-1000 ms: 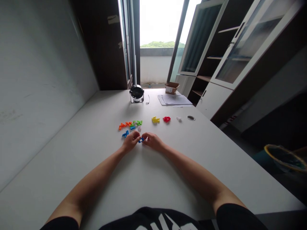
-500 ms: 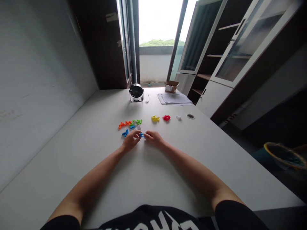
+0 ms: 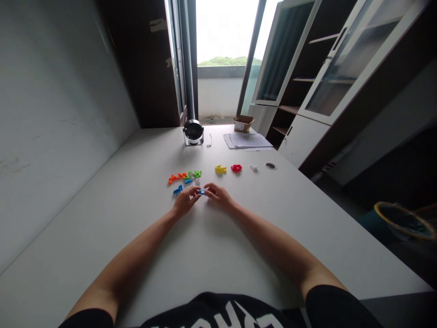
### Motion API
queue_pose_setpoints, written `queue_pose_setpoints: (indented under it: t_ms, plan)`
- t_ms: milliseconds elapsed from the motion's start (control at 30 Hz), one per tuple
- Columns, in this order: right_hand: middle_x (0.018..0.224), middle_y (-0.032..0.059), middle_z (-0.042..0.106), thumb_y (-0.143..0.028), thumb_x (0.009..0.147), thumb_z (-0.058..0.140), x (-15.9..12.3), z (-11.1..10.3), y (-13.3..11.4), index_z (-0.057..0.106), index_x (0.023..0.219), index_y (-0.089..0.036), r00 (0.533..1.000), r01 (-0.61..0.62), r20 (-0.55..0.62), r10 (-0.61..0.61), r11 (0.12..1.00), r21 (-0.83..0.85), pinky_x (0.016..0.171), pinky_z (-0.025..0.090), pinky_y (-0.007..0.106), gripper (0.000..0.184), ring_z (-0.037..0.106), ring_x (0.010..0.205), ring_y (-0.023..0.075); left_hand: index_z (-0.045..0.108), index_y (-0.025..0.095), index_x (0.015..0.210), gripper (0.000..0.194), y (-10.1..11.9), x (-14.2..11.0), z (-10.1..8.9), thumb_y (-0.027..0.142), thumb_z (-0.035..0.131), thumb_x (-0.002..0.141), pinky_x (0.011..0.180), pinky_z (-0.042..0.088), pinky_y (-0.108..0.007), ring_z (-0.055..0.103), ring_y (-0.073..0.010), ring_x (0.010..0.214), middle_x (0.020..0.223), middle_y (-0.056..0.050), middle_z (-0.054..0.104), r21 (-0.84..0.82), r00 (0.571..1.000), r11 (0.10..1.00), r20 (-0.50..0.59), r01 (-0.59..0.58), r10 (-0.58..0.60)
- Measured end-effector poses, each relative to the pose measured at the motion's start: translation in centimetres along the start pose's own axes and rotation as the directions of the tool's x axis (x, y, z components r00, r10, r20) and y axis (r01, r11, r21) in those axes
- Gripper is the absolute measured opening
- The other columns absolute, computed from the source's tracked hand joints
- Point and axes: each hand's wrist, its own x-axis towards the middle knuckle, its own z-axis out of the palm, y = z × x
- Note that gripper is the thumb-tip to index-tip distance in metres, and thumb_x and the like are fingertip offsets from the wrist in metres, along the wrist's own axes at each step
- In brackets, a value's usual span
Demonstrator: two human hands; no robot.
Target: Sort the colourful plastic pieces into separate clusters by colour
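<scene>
Between my two hands is a small blue plastic piece point(image 3: 202, 192), which shows a pale middle. My left hand point(image 3: 185, 200) pinches its left end with thumb and fingers. On the other end, my right hand point(image 3: 219, 196) has its fingertips closed. Just beyond my left hand lie another blue plastic piece point(image 3: 178, 190) and a white piece point(image 3: 197, 181), the latter partly covered by my fingers. Orange pieces point(image 3: 177, 177) and green pieces point(image 3: 195, 174) lie behind them, with a smaller blue piece point(image 3: 188, 181) beside the green ones.
Farther right on the white table point(image 3: 205, 255) are a yellow piece point(image 3: 220, 169), a red piece point(image 3: 236, 168), a small white piece point(image 3: 253, 167) and a round cable hole point(image 3: 271, 166). At the back stand a black round device point(image 3: 193, 130), papers point(image 3: 247, 140) and a cardboard box point(image 3: 243, 123).
The blue piece has turned slightly between my fingers, and its pale middle shows more clearly. My right fingers have lifted a little; the pieces on the table stay put.
</scene>
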Motion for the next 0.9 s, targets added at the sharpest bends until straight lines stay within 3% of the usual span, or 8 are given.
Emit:
queue_pose_setpoints:
  t_ms: [167,400,533,733,900]
  plan:
    - [0.093,0.0035,0.07,-0.037,0.09,0.06,-0.2,0.2,-0.4,0.064,0.109,-0.021,0.99,0.131,-0.038,-0.133,0.991,-0.035,0.073,0.051,0.027,0.025,0.062,0.078,0.0142,0.069,0.022,0.11,0.027,-0.1,0.1,-0.2,0.04,0.058,0.093,0.075,0.052,-0.028,0.065,-0.0176,0.081,0.094,-0.004,0.072,-0.001,1.0,1.0,0.011,0.025,-0.025]
    - [0.095,0.004,0.072,-0.033,0.094,0.057,0.1,0.1,0.0,0.067,0.11,-0.022,0.983,0.173,-0.054,-0.177,0.982,-0.071,0.073,0.053,0.027,0.022,0.065,0.081,0.0152,0.069,0.021,0.107,0.029,-0.5,0.1,0.0,0.043,0.055,0.093,0.07,0.051,-0.026,0.064,-0.017,0.079,0.09,-0.004,0.071,-0.019,0.997,0.998,0.036,0.068,-0.067]
    - [0.1,0.004,0.073,-0.029,0.094,0.057,1.1,-1.6,1.3,0.067,0.112,-0.024,0.983,0.131,-0.109,-0.149,0.979,-0.157,0.077,0.053,0.029,0.021,0.067,0.085,0.017,0.066,0.021,0.115,0.03,-0.8,0.1,0.2,0.039,0.053,0.094,0.071,0.051,-0.027,0.063,-0.0156,0.076,0.094,-0.004,0.071,-0.025,0.995,0.995,0.032,0.097,-0.096]
    - [0.102,0.0052,0.073,-0.018,0.088,0.06,2.0,-5.5,5.2,0.068,0.111,-0.024,0.961,-0.072,-0.275,-0.024,0.94,-0.334,0.084,0.053,0.036,0.025,0.068,0.091,0.021,0.068,0.022,0.108,0.023,-0.6,0.1,0.2,0.03,0.054,0.092,0.073,0.051,-0.027,0.064,-0.0161,0.078,0.094,-0.004,0.07,0.035,0.997,0.998,0.052,0.054,-0.055]
    - [0.116,0.005,0.07,-0.001,0.084,0.048,1.6,-7.0,6.7,0.072,0.109,-0.025,0.986,-0.043,-0.164,-0.034,0.895,-0.444,0.096,0.049,0.038,0.042,0.063,0.108,0.0217,0.069,0.022,0.101,0.02,-0.3,0.0,0.1,0.027,0.053,0.092,0.074,0.051,-0.028,0.064,-0.0157,0.079,0.097,-0.003,0.069,0.09,0.997,0.996,0.079,0.005,-0.013]
